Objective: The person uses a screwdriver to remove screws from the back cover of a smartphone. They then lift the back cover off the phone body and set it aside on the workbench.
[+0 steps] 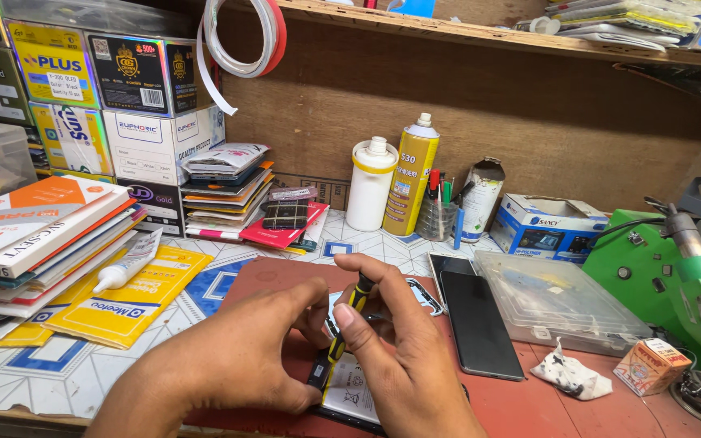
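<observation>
two hands [237,357] [403,357] grip one screwdriver [342,328] over one opened phone [350,389]

A phone repair workbench in a small workshop.
Stacked boxes of parts [135,97] and flat packets [225,195] line the wooden wall, with a yellow spray can [411,174], a cup of tools [438,212], a dark phone [479,323] and a green clamp machine [675,280] beside a red work mat [610,410].

Both hands' fingers [367,320] around a yellow-black screwdriver [342,332] over an opened phone [352,393].
</observation>
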